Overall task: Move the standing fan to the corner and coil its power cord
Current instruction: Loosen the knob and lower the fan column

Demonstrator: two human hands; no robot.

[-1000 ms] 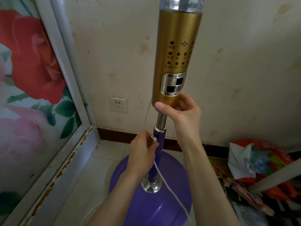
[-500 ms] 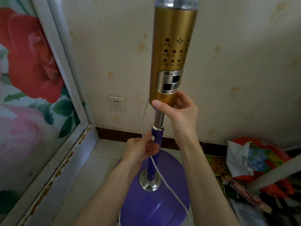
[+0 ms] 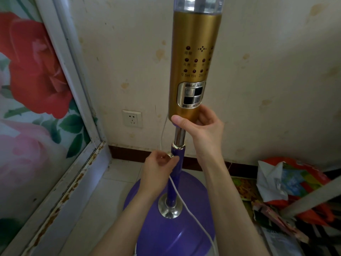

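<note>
This is a room in a home. I see a big rose picture by the corner, a plug socket low on the spotty wall, a tiled floor, and a heap of bags and papers.

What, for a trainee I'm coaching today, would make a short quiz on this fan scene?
1. True or false: the right hand grips the bottom of the gold control column.
2. The left hand pinches: A) a plug, B) the metal knob on the purple pole, C) a screwdriver.
3. Is anything plugged into the wall socket?
Key: 1 true; 2 B; 3 no.
</note>
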